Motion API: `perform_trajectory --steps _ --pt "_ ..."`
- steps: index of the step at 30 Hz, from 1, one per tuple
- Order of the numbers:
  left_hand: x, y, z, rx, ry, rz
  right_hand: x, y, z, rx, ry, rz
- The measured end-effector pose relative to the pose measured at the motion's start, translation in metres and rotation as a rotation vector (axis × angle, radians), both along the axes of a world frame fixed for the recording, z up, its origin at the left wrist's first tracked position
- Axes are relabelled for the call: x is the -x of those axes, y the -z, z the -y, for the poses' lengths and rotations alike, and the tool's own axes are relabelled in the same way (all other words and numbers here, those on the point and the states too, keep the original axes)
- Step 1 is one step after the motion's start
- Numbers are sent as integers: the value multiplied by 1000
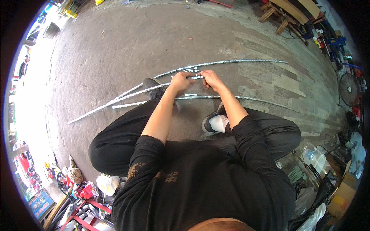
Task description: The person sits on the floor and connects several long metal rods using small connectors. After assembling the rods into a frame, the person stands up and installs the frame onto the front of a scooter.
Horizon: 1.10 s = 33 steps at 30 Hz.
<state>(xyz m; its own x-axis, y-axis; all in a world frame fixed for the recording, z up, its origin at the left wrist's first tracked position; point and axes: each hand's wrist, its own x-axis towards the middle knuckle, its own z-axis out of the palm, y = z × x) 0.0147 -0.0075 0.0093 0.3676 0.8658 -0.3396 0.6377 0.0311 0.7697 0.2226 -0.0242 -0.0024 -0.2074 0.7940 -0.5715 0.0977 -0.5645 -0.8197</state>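
Observation:
My left hand [181, 81] is closed around a long thin silver rod [135, 92], which runs down to the left and ends on the floor. A short shiny length of it shows between my two hands. My right hand [211, 81] pinches at that end; my fingers partly hide what is in them. Just beyond my hands lies a second silver rod [239, 61], with small shiny pieces [190, 70] beside it. A third silver rod [254, 99] lies nearer me, and another small shiny piece [190, 94] rests by it.
I sit low with knees spread, my shoes [210, 124] close to the rods. Bare concrete floor [154, 42] stretches ahead. A wooden bench [287, 19] stands far right, a fan [348, 87] at the right edge. Mixed clutter and red straps [86, 221] lie low left; a cardboard box [343, 196], low right.

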Motion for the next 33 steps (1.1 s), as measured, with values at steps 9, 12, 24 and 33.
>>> perform_trajectory --steps 9,12,24,33 --pt "0 0 0 -25 0 -22 2 -3 5 -81 49 -19" --pt "2 1 1 -6 5 -45 14 -7 7 16 128 29" --pt "2 -2 -1 7 1 -27 -12 -32 -5 85 -31 -269" --pt "5 6 -1 -12 9 -46 -9 -16 -2 49 -144 68"
